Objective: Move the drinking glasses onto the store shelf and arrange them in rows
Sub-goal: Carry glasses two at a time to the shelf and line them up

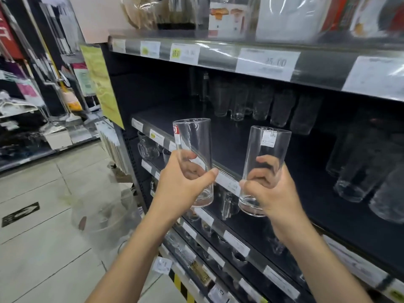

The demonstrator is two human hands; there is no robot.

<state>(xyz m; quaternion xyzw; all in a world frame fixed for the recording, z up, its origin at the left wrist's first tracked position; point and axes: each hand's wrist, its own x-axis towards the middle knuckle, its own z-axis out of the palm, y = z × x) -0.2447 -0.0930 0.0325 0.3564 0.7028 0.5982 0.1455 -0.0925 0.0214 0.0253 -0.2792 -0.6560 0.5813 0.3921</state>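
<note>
We are gripping one tall clear cylindrical drinking glass (194, 158) in our left hand (181, 182), another (262, 169) in our right hand (271, 189), before the dark store shelf (306, 171).

Floor (43, 215): pale grey tiles, dark joints. Black rectangular sticker (20, 214) on floor at left. Dark shelving unit fills right side. Shelf (240, 136): dark deck, dark back panel. Upper shelf (218, 54) overhead, white price labels (267, 64) on edge strip, boxed goods (284, 16) above. Lower shelves (229, 243) beneath, also labelled. Yellow poster (102, 84) on unit's end. Racks (21, 95) across aisle, blurred. Light bright, even.
</note>
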